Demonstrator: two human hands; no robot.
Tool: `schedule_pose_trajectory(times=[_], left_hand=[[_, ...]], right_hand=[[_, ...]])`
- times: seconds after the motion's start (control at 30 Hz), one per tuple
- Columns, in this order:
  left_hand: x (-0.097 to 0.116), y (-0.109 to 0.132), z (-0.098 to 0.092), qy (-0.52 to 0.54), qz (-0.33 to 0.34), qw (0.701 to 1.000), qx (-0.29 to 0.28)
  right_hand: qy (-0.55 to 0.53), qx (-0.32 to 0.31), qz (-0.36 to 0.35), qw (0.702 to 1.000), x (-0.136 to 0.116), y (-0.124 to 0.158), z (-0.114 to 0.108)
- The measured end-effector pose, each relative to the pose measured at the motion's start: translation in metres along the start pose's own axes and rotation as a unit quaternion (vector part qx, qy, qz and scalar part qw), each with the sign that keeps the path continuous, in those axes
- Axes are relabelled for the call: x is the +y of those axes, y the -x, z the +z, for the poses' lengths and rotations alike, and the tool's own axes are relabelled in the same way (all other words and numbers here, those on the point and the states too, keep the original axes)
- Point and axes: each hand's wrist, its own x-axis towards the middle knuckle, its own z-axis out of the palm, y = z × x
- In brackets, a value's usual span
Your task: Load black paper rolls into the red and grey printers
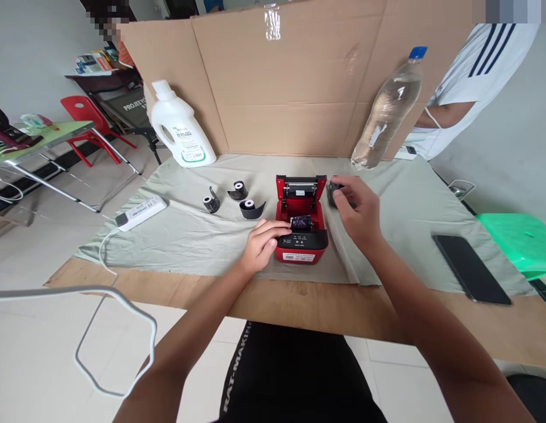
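Note:
A small red printer (301, 247) stands open on the grey cloth (189, 235), its lid tipped back and a dark paper roll (302, 222) lying in its bay. My left hand (262, 244) rests against the printer's left front corner, fingers curled onto its black button panel. My right hand (360, 212) hovers just right of the printer, fingers closed around a dark roll-like object (335, 191). Three black paper rolls (238, 200) lie on the cloth to the printer's left.
A white detergent jug (178, 126) and a tilted clear water bottle (387, 111) lean at the cardboard screen (290, 76). A white power strip (141, 212) with cable lies left, a black phone (471, 269) right. Another person in a white shirt (471, 76) stands at the back right.

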Motion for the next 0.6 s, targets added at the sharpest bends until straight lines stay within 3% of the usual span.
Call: schedule_pose_trajectory(times=[0.07, 0.2, 0.4, 0.6], left_hand=[[0.003, -0.001, 0.000, -0.020, 0.011, 1.000, 0.002], [0.009, -0.003, 0.003, -0.039, -0.005, 0.999, -0.008], [0.012, -0.004, 0.008, -0.045, -0.083, 0.996, -0.002], [0.009, -0.005, 0.005, -0.021, -0.063, 0.998, -0.005]], right_hand=[[0.009, -0.003, -0.015, 1.000, -0.011, -0.003, -0.004], [0.043, -0.149, 0.012, 0.988, -0.028, -0.016, -0.007], [0.162, -0.382, 0.079, 0.906, -0.034, -0.043, -0.002], [0.050, -0.429, 0.084, 0.898, -0.032, -0.052, -0.007]])
